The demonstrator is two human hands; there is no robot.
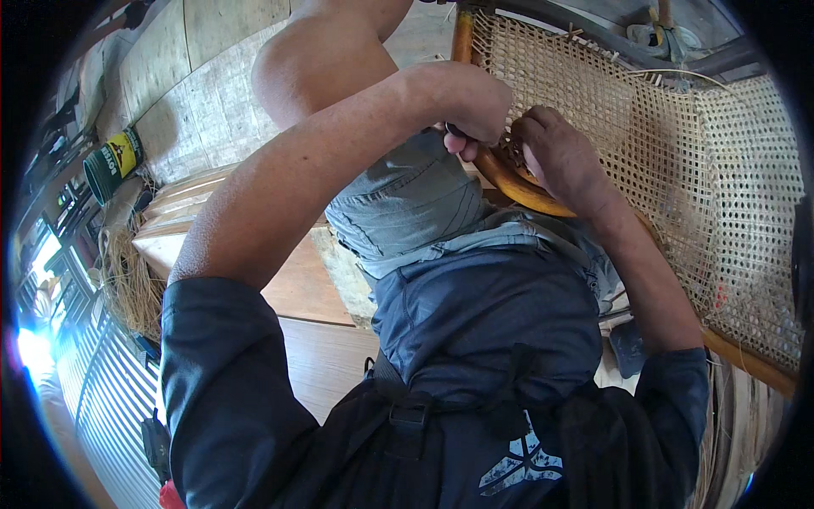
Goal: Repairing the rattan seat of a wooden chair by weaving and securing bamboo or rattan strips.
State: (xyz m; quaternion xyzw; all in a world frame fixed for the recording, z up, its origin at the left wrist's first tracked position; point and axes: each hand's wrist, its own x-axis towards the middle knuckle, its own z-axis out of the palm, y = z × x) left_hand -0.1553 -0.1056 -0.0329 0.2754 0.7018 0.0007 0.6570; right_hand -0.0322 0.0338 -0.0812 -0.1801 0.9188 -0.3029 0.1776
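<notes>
A woven cane panel [653, 140] with an open lattice lies against my lap on the right, edged by a glossy yellow-brown rattan frame [530, 193]. Both hands are at the curved corner of this frame. My left hand [476, 103] is closed, bent over the rim, with a small dark end of something showing beneath its fingers; the rest is hidden. Beside it, my right hand [564, 161] is closed in a pinch at the panel's edge, against the frame. Brown strands show under its fingertips, but what it grips is too small to tell.
A green and yellow can [113, 166] stands at the left. Below it are a bundle of loose fibre strands [127, 284] and a wooden box [191, 204]. Pale boards [203, 85] cover the floor ahead. A dark rail [577, 24] runs behind the panel.
</notes>
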